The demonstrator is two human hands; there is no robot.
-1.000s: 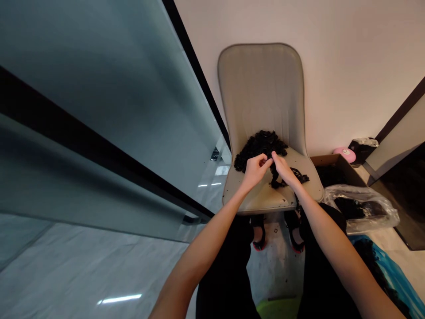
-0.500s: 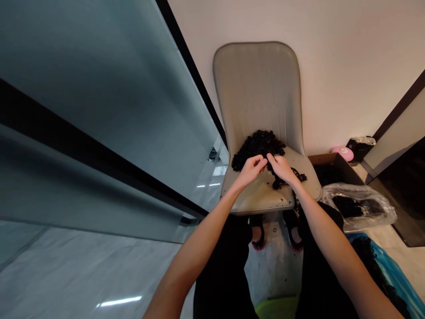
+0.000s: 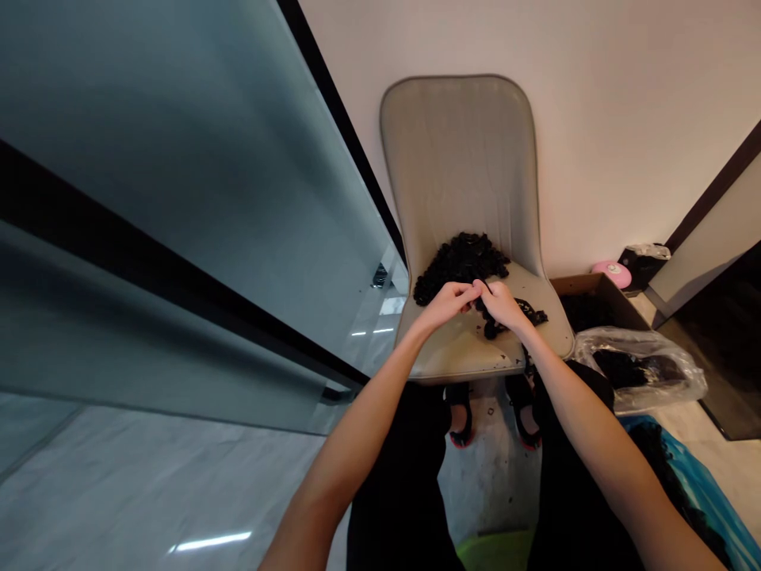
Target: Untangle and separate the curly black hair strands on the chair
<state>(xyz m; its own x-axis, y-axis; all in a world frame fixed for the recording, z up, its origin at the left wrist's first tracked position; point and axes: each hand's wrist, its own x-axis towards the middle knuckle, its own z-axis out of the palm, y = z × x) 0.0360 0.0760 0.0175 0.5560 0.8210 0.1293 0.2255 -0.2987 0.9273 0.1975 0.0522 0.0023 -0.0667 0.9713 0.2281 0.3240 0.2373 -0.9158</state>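
My left hand (image 3: 449,301) and my right hand (image 3: 498,303) meet fingertip to fingertip above the seat of a grey chair (image 3: 460,151). Both are closed in a pinch. Whatever sits between the fingertips is too small and dark to make out. Just behind them on the seat lies a heap of small black pieces (image 3: 464,258). A bunch of joined black pieces (image 3: 492,327) hangs or lies below my right hand. More black pieces (image 3: 532,313) rest to its right, with tiny scraps scattered along the seat's front edge.
On the right stand a cardboard box (image 3: 636,309) with dark contents, a clear plastic bag (image 3: 683,373) holding black pieces, and a blue bag (image 3: 707,476). A pink round object (image 3: 612,274) sits behind the box. A glass partition (image 3: 208,198) rises at left; something green (image 3: 496,551) lies below.
My hands have come together, closing the small gap between their fingertips. The heap and the chair look the same; the view has shifted very slightly.
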